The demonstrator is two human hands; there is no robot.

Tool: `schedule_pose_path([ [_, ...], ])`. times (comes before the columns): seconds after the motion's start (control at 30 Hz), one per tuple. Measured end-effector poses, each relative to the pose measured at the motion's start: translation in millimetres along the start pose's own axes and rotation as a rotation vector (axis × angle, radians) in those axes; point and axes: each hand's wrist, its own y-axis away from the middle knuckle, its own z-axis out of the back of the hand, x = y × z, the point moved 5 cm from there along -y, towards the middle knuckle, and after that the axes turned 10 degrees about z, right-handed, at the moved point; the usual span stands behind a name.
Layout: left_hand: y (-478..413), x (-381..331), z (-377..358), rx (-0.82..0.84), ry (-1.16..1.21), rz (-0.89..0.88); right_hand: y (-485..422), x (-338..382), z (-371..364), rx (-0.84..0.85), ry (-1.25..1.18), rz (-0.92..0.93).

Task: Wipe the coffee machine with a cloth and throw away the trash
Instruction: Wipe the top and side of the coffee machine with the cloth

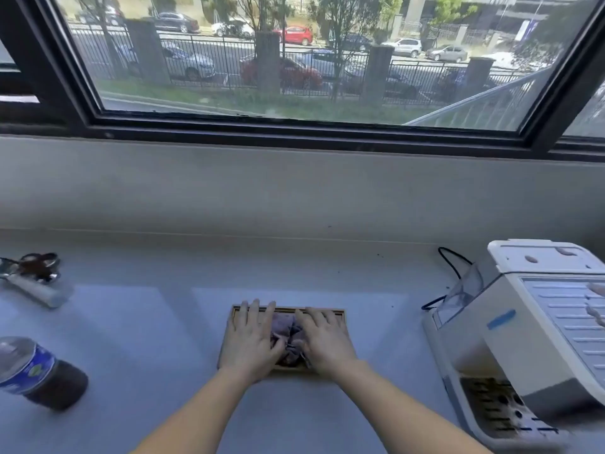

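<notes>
Here, at the grey counter [157, 322] under a window, we see our left hand [252, 339] and right hand [324, 339] lying palm-down, side by side, on a shallow wooden tray [341, 312]. The fingers are straight and slightly spread, their tips reaching the tray's far rim. The crumpled purple-grey cloth [288, 332] sits in the tray between the two hands. Both thumbs touch its folds, but neither hand closes round it. Our bare forearms rise from the bottom of the frame and converge on the tray. The white coffee machine [523, 322] stands well apart to the right on the same counter, and a blue-labelled bottle [36, 371] of dark drink is at the far left.
</notes>
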Motion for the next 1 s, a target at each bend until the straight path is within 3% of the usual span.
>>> schedule_pose_path([
  [0.4,-3,-7,-27,0.111,0.048,-0.043,-9,9,-19,0.013,-0.072,0.027],
  [0.63,-4,-14,-14,0.128,0.302,-0.017,-16,11,-13,-0.057,-0.408,-0.095],
  [1.0,20,-40,20,0.006,0.320,-0.268,30,-4,21,-0.205,-0.317,-0.085],
])
